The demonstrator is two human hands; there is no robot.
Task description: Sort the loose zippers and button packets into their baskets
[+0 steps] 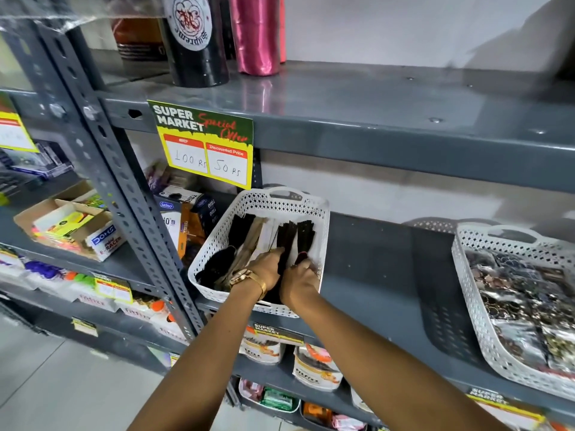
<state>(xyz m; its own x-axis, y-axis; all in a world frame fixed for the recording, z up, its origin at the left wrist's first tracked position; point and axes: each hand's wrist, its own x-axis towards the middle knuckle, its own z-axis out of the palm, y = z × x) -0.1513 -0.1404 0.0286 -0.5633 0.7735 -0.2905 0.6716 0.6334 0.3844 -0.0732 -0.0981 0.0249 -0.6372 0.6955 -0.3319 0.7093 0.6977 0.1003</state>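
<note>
Zippers (249,241), black, tan and white, lie lengthwise in a white perforated basket (320,213) at the left end of the grey shelf (382,275). Both hands reach into it: the left hand (267,269), with a gold watch (245,276) on the wrist, presses on the black zippers, and the right hand (300,276) pinches a dark zipper end. Farther right, well apart, a second white basket (466,275) holds shiny button packets (522,300).

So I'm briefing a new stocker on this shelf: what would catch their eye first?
Probably the yellow price sign hanging from the upper shelf edge. Just below it, both hands, left hand and right hand, are in the white basket of zippers. A second white basket of shiny packets sits to the right.
</note>
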